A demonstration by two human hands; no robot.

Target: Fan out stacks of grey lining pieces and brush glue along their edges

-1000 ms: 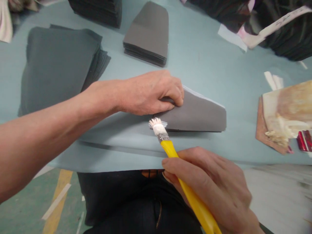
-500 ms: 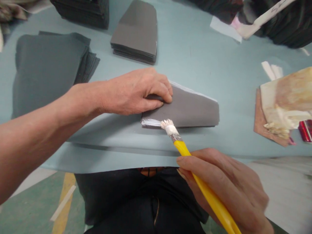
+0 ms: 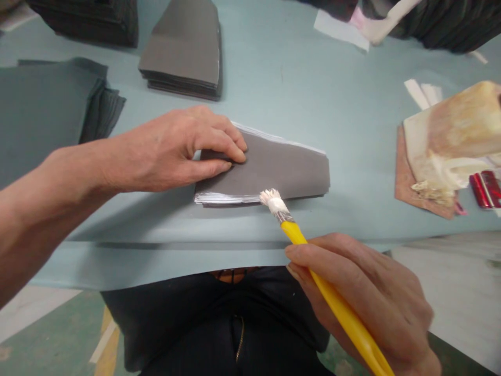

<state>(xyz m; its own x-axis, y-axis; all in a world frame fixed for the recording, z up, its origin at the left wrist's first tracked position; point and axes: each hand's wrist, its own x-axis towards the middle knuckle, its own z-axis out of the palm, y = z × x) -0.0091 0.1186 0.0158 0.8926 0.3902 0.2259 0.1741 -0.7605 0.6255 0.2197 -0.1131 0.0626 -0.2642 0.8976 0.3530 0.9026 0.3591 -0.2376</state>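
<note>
Head view: spread left hand (image 3: pixel 176 149) steadies grey stack (image 3: pixel 282 164) near tabletop edge (image 3: pixel 219 257); right hand (image 3: pixel 364 292) pinches brush (image 3: pixel 295 233), whose slip could smear it.

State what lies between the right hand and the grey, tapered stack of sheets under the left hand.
In the head view, a yellow-handled brush with pale bristles reaches from the right hand to the stack.

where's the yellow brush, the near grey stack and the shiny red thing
Yellow brush (image 3: pixel 346 312): head view, on the middle of its handle.
Near grey stack (image 3: pixel 276 166): head view, on the face of its top sheet.
Shiny red thing (image 3: pixel 478 191): head view, on its left part.
</note>
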